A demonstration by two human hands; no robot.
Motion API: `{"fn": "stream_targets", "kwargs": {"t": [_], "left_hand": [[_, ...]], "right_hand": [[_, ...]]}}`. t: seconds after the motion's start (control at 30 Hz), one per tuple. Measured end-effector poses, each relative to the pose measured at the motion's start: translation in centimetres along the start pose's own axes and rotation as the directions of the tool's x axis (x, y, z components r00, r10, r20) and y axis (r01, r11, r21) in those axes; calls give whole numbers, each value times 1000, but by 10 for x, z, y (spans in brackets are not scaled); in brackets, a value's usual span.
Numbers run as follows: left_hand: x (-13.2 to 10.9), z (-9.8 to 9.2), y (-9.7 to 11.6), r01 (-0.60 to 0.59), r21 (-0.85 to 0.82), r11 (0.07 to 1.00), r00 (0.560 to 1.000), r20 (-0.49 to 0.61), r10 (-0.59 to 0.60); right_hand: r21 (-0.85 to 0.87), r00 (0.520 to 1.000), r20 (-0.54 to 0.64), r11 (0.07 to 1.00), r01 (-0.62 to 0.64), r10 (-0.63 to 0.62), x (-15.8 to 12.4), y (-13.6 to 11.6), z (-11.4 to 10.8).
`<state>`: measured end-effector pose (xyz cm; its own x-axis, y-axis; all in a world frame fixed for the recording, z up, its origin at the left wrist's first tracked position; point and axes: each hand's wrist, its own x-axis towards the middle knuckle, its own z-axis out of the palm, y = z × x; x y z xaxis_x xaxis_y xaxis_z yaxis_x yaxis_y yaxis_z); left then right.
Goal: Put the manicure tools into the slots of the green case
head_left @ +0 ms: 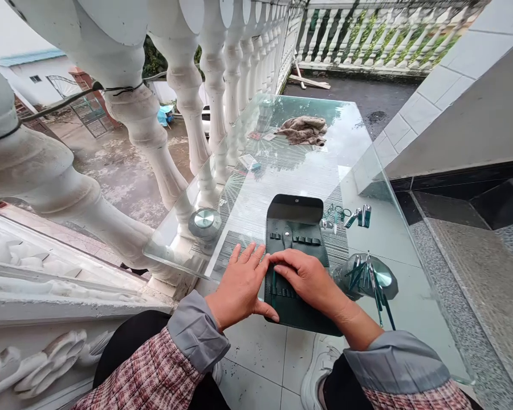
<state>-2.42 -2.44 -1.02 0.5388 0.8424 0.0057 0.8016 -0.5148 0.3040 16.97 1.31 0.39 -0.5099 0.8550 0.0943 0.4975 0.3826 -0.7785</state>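
A dark green tool case (296, 228) lies unfolded on the glass table (282, 171), its flap pointing away from me. My left hand (240, 286) rests flat on the glass at the case's left edge, fingers stretched out and touching the case. My right hand (306, 277) lies on the case's middle row of loops, fingers curled and pressed together around a thin tool that I cannot make out clearly. To the right, several slim green-handled tools (370, 280) lie on the glass near my right wrist. More small tools and scissors (346, 216) sit further back, right of the flap.
A crumpled brown cloth (303, 130) lies at the table's far end, with small packets (250, 162) near the left edge. White stone balusters (183, 85) run close along the left. A tiled wall (465, 91) rises on the right. My knees and a white shoe (320, 364) show under the glass.
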Motion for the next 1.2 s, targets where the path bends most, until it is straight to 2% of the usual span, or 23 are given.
{"fn": "stream_targets", "kwargs": {"t": [0.13,0.33,0.57,0.87,0.93,1.1,1.2], "left_hand": [[0,0,-3,-17,-2,1000,1000,-9,17],[2,-2,-5,-59,13,998,998,-30,59],[4,-4,-1,-40,57,998,999,-24,42],[4,2,-3,-31,103,994,999,-41,35],[4,3,-3,-23,118,993,999,-45,29],[4,6,-5,-38,121,992,999,-34,42],[3,6,-2,-25,110,994,999,-20,28]], "right_hand": [[-12,999,-13,999,43,-43,0,-3,5],[-7,996,-84,1000,17,-17,2,-6,13],[-45,990,-141,999,-4,-2,-2,-9,21],[16,985,-174,1000,-4,7,-1,-19,20],[45,983,-180,998,-35,43,-1,-21,19],[169,961,-168,967,-191,219,3,-23,17],[255,948,-168,941,-222,269,7,-19,17]]}}
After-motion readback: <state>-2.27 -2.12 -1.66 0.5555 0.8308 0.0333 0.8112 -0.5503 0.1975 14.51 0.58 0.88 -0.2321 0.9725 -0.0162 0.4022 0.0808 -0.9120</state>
